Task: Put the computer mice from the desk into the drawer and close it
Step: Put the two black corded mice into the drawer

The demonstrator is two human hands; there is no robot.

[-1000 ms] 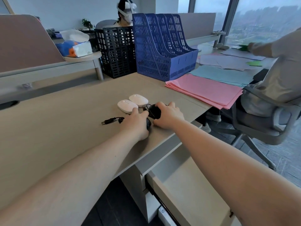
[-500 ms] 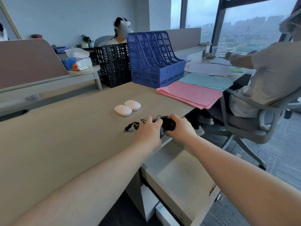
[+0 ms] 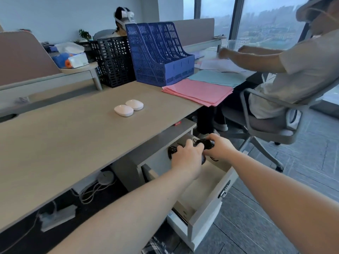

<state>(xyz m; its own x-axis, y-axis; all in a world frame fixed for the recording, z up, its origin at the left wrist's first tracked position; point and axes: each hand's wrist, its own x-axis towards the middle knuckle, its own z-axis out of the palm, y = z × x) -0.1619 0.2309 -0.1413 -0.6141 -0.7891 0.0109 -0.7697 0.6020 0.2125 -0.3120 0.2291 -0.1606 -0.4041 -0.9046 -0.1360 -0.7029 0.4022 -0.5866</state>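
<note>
Hands (image 3: 200, 153) moved black mice (image 3: 207, 143) over drawer (image 3: 205, 215).

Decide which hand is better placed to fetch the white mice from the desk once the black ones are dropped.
Probably the left hand: it is on the desk side of the open drawer, nearer the two white mice. The right hand would have to cross over it.

Both hands holding black mice over the open drawer

The left hand (image 3: 188, 155) and right hand (image 3: 219, 147) are gripping black wired mice (image 3: 206, 143) above the open drawer (image 3: 207, 213), cables dangling. Two white mice (image 3: 129, 107) are lying side by side, touching, on the desk (image 3: 64, 136), near pink papers (image 3: 199, 91).
</note>
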